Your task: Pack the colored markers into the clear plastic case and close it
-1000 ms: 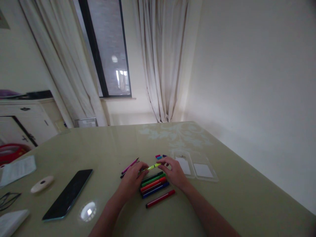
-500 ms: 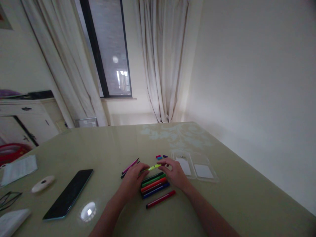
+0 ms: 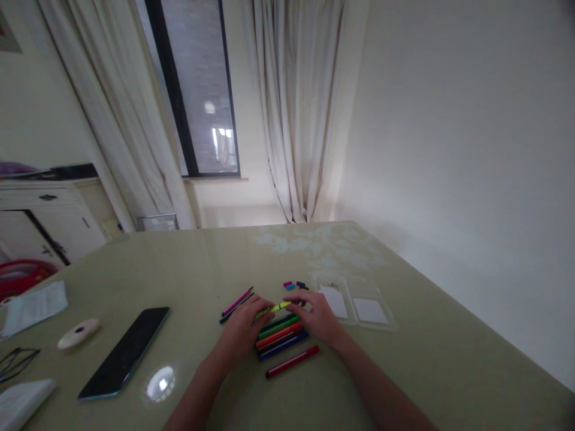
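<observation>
Between my two hands is a yellow felt-tip pen (image 3: 281, 306). My left hand (image 3: 245, 323) is closed around its barrel, and my right hand (image 3: 314, 311) pinches its other end. Just below lies a row of capped felt-tip pens (image 3: 281, 336) in green, orange, dark and blue. A red felt-tip pen (image 3: 292, 362) lies apart, nearer to me. Left of my left hand rest uncapped pink and dark pens (image 3: 237, 303). Beyond my right hand are several small loose caps (image 3: 290, 285) in pink, blue and dark colours.
A clear plastic case (image 3: 381, 327) lies opened at the right, with white cards in it. On the left are a black phone (image 3: 126, 353), a white oval object (image 3: 78, 334), a face mask (image 3: 36, 308), a dark cable (image 3: 20, 365) and a white box (image 3: 24, 404).
My hands have shifted very slightly, and the yellow pen sits a touch lower between them. My right hand has moved a little left along it. Everything else lies as before.
</observation>
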`<state>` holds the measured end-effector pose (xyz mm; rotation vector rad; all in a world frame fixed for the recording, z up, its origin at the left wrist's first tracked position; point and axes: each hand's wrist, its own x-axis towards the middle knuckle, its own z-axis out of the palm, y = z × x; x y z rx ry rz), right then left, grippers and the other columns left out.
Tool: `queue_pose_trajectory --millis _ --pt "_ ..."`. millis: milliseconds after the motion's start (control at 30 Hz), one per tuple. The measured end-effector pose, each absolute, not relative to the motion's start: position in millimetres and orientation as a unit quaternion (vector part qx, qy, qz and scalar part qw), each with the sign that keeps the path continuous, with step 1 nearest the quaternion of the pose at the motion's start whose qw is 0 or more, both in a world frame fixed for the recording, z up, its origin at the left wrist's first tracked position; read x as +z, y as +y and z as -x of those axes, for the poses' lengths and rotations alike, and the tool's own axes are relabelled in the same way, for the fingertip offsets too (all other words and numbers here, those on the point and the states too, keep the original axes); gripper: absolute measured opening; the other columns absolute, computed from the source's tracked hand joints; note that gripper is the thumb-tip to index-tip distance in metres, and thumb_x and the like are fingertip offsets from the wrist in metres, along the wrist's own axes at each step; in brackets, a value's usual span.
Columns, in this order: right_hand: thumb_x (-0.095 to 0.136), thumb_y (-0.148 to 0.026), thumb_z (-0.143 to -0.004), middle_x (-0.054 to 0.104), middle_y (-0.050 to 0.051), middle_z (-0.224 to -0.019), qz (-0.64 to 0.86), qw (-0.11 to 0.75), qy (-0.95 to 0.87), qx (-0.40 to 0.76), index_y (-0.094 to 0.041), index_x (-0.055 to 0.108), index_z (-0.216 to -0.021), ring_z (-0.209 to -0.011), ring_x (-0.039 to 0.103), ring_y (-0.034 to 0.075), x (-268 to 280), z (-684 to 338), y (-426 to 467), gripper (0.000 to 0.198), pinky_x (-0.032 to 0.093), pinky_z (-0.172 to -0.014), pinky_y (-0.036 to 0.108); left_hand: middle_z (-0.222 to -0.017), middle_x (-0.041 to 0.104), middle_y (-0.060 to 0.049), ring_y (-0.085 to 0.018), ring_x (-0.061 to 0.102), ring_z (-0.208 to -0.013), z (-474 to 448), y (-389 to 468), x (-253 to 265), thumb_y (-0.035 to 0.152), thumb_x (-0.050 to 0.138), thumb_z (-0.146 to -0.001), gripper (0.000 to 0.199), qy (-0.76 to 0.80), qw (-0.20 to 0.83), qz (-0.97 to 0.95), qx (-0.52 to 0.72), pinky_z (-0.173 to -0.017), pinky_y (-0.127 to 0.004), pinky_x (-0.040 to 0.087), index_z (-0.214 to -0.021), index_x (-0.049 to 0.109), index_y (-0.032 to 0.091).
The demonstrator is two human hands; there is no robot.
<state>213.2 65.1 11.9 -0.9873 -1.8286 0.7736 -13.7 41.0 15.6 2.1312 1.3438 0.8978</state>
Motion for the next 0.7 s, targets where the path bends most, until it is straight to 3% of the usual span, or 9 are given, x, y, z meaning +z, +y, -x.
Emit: queue_pose_trajectory --millis 700 --pt "0.075 -0.037 -0.089 0.079 0.003 -0.091 0.402 0.434 -0.745 0.309 -0.024 0.081 -0.101 -0.083 0.071 0.02 10.2 -213.1 65.9 0.018 0.053 -0.078 0.031 -0.102 0.075 -0.004 -0.022 0.069 -0.097 12.2 41.2 13.4 0.037 0.057 -0.098 0.019 0.485 0.23 -0.775 0.332 -0.088 -0.033 0.051 -0.105 0.071 0.025"
